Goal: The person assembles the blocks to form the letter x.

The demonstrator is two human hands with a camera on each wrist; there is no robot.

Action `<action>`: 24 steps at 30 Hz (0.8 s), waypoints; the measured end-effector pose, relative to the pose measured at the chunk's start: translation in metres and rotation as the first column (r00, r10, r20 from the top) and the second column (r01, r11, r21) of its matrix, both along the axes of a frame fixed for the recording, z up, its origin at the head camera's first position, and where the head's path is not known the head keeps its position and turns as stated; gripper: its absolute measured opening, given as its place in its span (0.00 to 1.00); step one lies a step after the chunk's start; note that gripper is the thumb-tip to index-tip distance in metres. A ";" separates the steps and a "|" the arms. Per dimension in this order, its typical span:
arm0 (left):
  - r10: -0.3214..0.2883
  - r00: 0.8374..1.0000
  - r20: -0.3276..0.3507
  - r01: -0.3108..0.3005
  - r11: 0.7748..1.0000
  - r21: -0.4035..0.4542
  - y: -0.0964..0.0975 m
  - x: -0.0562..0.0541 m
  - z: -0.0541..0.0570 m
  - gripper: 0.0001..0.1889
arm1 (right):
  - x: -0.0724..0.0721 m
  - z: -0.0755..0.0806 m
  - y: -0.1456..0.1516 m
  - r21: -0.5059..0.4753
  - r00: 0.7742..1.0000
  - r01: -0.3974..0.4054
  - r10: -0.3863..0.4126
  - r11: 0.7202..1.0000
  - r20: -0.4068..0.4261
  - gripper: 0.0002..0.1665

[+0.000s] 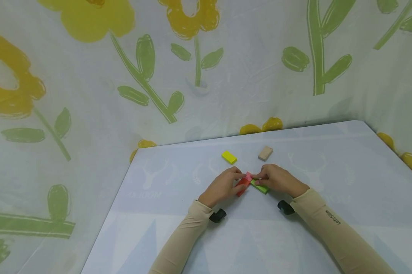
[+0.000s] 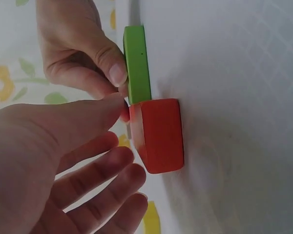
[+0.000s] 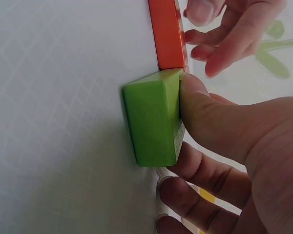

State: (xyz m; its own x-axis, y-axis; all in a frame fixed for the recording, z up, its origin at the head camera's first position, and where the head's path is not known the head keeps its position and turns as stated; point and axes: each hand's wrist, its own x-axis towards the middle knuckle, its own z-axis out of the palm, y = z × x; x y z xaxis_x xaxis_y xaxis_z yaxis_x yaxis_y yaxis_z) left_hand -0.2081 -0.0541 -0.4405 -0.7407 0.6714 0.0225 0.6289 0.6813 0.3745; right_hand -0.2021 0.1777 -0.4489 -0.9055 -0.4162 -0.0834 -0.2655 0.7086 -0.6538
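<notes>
A red block, a green block and a small pink block meet at their ends on the table, red and green splaying toward the person. My left hand bends around the red block, thumb over its top and index fingertip beside the pink one. With its thumb on the green block, my right hand grips it, index fingertip at the pink block. In the left wrist view the red block lies flat, its end against the green block. The fingers partly hide the pink block.
Beyond the hands lie a yellow block and a tan wooden block. The pale patterned table ends at a flower-printed cloth backdrop. Dark wrist cameras sit under both sleeves, close over the tabletop.
</notes>
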 end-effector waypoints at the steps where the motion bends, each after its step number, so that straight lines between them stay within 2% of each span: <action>1: -0.005 1.000 -0.004 0.005 1.000 -0.012 0.000 -0.001 0.000 0.17 | 0.000 0.000 0.000 -0.001 1.000 0.002 -0.002 1.000 0.000 0.20; 13: -0.047 0.999 0.009 0.047 0.998 -0.047 -0.003 -0.005 -0.005 0.17 | -0.001 -0.003 0.001 -0.018 1.000 0.001 -0.001 1.000 0.007 0.20; 19: -0.037 0.998 0.043 0.039 0.998 -0.052 -0.005 -0.005 -0.006 0.21 | -0.001 -0.002 0.000 -0.017 1.000 0.009 -0.009 1.000 0.022 0.20; 24: -0.033 0.998 0.045 0.036 0.998 -0.057 -0.005 -0.004 -0.006 0.23 | 0.000 -0.002 0.001 -0.025 1.000 -0.005 0.005 1.000 -0.007 0.18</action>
